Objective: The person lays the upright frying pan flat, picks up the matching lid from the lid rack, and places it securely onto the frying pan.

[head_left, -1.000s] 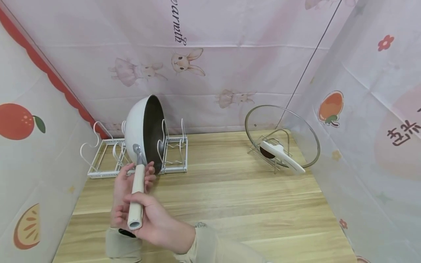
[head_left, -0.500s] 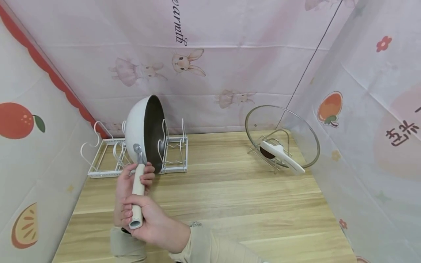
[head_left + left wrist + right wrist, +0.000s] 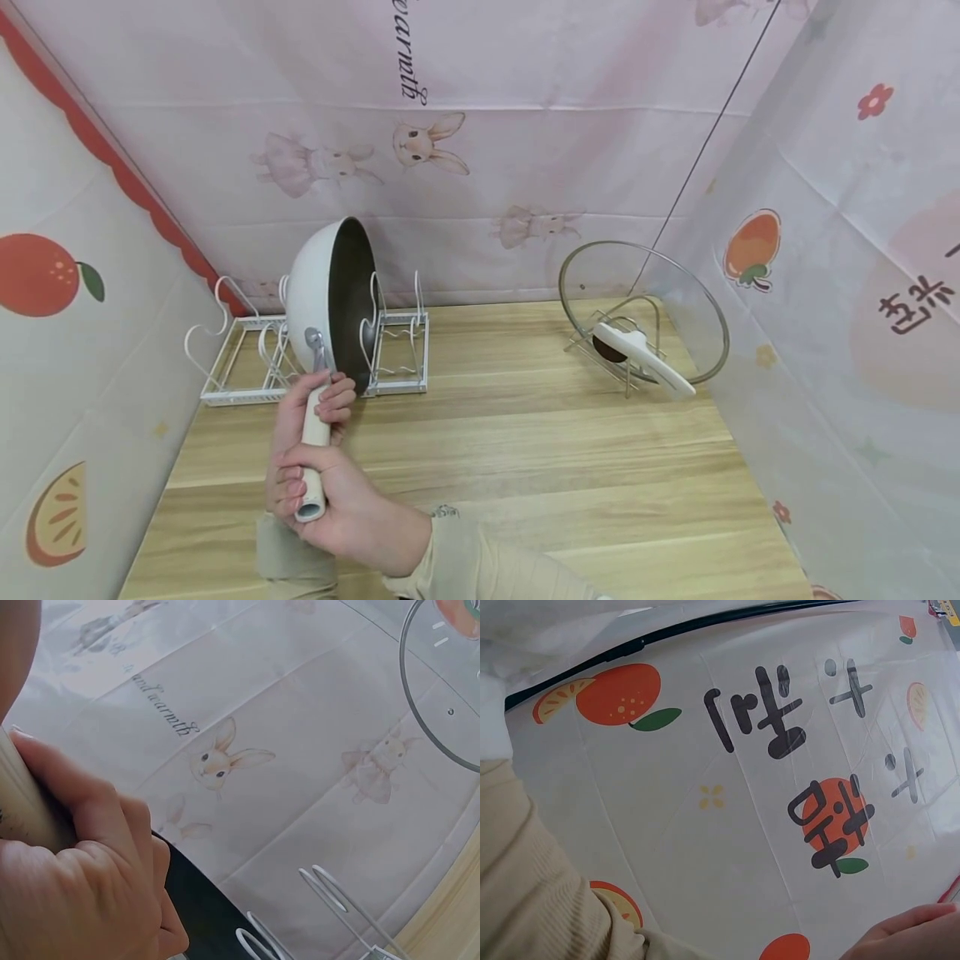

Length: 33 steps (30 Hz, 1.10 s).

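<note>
Gripping w/ both hands, as I see it from my remote end: a pale cream tubular handle [image 3: 316, 428] on a deep round pan [image 3: 330, 296], white outside & dark inside. L hand [image 3: 289, 423] is nearest the pan body, fingers curled round the handle just below its silvery metal neck [image 3: 318, 353]. R hand [image 3: 341, 502] clasps the lower end, thumb across the top; the hollow tip sticks out below it.

Pan stands on edge in a white metal wire rack [image 3: 401, 387] w/ curved dividers, L side of the light wood-grain table [image 3: 540, 467], open face to the R, handle twds me. Well apart on the R, a round clear glass lid [image 3: 678, 310] w/ metal rim & white knob [image 3: 647, 357] stands tilted in a small metal wire stand [image 3: 627, 382]. Pale pink rabbit-print cloth [image 3: 525, 158] behind. R wrist cam gets mostly white fruit-print cloth [image 3: 667, 840] w/ black lettering; only part of a hand at lower R, so can't tell finger state there.
</note>
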{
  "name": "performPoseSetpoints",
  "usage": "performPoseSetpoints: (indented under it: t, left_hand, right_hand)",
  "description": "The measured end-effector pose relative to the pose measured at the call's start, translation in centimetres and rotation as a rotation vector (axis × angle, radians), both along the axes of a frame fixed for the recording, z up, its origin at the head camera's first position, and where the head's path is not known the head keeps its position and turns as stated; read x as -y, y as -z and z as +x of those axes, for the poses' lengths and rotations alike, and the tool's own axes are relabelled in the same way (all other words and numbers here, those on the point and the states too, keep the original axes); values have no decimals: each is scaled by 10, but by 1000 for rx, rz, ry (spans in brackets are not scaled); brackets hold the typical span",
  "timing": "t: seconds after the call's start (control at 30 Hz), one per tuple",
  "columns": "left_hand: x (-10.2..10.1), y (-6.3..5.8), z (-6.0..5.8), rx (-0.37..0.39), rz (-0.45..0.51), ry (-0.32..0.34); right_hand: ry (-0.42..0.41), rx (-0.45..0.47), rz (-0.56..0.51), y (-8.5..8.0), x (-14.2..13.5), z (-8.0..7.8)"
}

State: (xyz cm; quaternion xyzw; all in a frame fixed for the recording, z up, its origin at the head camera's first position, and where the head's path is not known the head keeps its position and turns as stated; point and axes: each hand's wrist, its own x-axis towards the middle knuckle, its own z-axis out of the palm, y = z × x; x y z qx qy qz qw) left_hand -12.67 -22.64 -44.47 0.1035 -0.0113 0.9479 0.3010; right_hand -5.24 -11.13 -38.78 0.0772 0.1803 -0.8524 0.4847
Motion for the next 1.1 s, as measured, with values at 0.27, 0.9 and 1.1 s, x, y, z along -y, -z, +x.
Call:
performPoseSetpoints:
  t: [0.27,0.9,1.1]
  left_hand:
    - [0,2,3,11,-9,-18]
    - [-5,-4,6,14,-129,-68]
    - [-5,-5,6,16,-132,-63]
  right_hand:
    - [21,13,56,2,4,3]
    - [111,-54,175,7,2,6]
    - [67,-72,171,10,0,5]
